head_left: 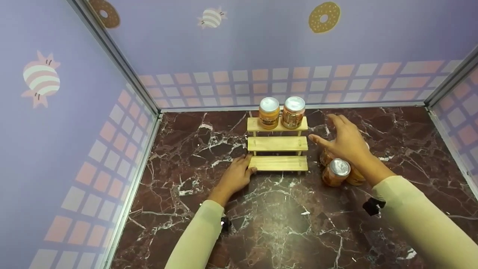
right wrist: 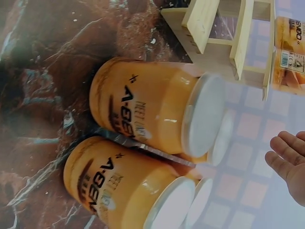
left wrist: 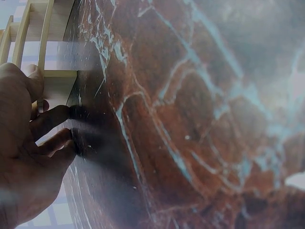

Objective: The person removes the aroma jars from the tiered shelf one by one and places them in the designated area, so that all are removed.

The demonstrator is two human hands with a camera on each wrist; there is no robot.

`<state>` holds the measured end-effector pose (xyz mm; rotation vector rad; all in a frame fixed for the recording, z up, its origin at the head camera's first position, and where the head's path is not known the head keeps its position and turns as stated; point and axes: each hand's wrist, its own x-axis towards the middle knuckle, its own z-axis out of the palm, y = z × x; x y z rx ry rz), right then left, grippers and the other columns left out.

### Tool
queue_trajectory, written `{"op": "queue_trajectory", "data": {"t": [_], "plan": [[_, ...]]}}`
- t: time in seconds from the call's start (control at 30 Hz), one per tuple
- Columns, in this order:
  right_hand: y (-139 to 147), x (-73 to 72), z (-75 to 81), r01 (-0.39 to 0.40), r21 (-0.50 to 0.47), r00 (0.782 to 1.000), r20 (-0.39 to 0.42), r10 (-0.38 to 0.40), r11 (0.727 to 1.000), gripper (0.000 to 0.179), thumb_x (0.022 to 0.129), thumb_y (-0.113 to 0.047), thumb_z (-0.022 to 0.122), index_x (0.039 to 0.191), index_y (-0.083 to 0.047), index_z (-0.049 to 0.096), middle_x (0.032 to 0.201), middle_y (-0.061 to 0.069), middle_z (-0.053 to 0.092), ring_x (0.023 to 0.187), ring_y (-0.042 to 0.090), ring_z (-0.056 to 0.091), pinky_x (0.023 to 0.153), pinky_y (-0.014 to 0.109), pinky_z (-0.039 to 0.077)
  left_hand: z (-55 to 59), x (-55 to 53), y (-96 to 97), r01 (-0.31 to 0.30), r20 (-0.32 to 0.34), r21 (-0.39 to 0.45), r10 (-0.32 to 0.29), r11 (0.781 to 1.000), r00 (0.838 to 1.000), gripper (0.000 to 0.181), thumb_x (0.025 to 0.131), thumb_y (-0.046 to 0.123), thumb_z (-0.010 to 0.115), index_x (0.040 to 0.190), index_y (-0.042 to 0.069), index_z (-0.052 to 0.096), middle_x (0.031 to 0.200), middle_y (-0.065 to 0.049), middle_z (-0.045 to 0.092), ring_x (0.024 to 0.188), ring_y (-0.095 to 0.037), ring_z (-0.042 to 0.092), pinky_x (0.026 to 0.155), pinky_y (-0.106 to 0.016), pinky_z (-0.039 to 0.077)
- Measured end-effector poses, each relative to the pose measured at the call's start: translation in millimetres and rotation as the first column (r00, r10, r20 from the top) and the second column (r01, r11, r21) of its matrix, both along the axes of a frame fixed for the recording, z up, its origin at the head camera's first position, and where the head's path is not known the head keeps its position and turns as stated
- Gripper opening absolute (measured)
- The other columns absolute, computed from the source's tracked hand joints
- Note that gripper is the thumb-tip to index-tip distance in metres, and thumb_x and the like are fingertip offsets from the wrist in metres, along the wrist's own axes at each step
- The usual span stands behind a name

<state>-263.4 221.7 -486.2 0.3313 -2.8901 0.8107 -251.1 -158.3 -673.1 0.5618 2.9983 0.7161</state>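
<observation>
A three-step wooden rack [head_left: 278, 143] stands on the dark marbled surface. Two orange-labelled jars [head_left: 269, 113] with silver lids sit side by side on its top step; the lower two steps bear nothing. At the left end of the bottom step my left hand [head_left: 235, 175] pinches the board, thumb above and fingers beneath, as the left wrist view shows. Right of the rack, several more such jars [right wrist: 143, 105] stand grouped close together. Over that group hovers my right hand [head_left: 347, 140], thumb spread from the fingers, holding nothing. It partly hides the rear jars in the head view.
A purple patterned wall [head_left: 246, 48] rises behind the rack, with a pale strip along its foot. Another wall panel [head_left: 74, 149] closes the left side, and a third panel [head_left: 463, 112] stands at the far right.
</observation>
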Motion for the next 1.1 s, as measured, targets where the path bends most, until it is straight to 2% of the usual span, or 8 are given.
{"op": "queue_trajectory", "data": {"t": [0.1,0.2,0.4,0.53,0.83,1.1], "plan": [[-2.9,-4.4,1.2,-0.001,-0.021,1.000,-0.017,0.001,1.000,0.093,0.095,-0.053,0.085,0.158,0.005,0.050,0.130,0.026,0.064,0.114,0.048,0.065,0.103,0.069,0.055,0.5,-0.6,0.4,-0.002,-0.001,-0.002,0.002,1.000,1.000,0.072,0.114,0.053,0.052,0.169,0.007,0.045,0.163,-0.018,0.060,0.157,-0.039,0.052,0.131,-0.053,0.044],[-5.6,-8.3,2.9,-0.005,-0.030,1.000,-0.021,0.004,1.000,0.092,0.095,-0.054,0.085,0.157,0.005,0.051,0.129,0.025,0.064,0.114,0.047,0.065,0.102,0.068,0.056,1.7,-1.0,0.8,-0.001,0.001,-0.001,0.001,1.000,1.000,0.071,0.115,0.052,0.052,0.169,0.007,0.044,0.164,-0.018,0.059,0.157,-0.039,0.051,0.131,-0.053,0.044],[-11.5,-14.4,6.3,-0.016,-0.028,1.000,-0.013,0.015,0.999,0.094,0.097,-0.054,0.083,0.160,0.006,0.047,0.140,0.028,0.063,0.124,0.052,0.063,0.112,0.072,0.051,5.7,1.4,0.9,-0.004,0.012,0.035,0.003,0.999,1.000,0.068,0.114,0.047,0.056,0.169,0.007,0.046,0.162,-0.018,0.061,0.157,-0.040,0.052,0.130,-0.056,0.045],[-15.1,-17.7,7.3,-0.017,-0.037,1.000,-0.016,0.017,0.999,0.091,0.097,-0.051,0.084,0.158,0.007,0.048,0.138,0.028,0.063,0.123,0.052,0.063,0.112,0.071,0.051,6.8,3.1,0.7,-0.012,0.012,0.058,0.011,0.998,1.000,0.070,0.113,0.048,0.058,0.168,0.006,0.047,0.161,-0.019,0.062,0.156,-0.041,0.052,0.129,-0.057,0.045],[-21.8,-24.0,9.2,-0.021,-0.050,1.000,-0.004,0.021,0.999,0.093,0.098,-0.054,0.082,0.159,0.007,0.048,0.141,0.029,0.062,0.128,0.052,0.061,0.113,0.072,0.051,0.4,0.8,1.4,-0.012,0.009,-0.018,0.012,1.000,1.000,0.072,0.115,0.052,0.052,0.169,0.005,0.045,0.163,-0.017,0.060,0.157,-0.039,0.052,0.132,-0.052,0.043],[-29.4,-31.1,11.2,-0.001,-0.027,0.998,0.061,0.003,1.000,0.098,0.098,-0.057,0.079,0.164,0.006,0.042,0.162,0.034,0.049,0.148,0.059,0.049,0.125,0.074,0.041,3.0,2.1,2.4,-0.014,0.011,-0.023,0.014,1.000,1.000,0.069,0.116,0.050,0.050,0.169,0.006,0.044,0.164,-0.016,0.060,0.157,-0.038,0.051,0.131,-0.053,0.044]]}}
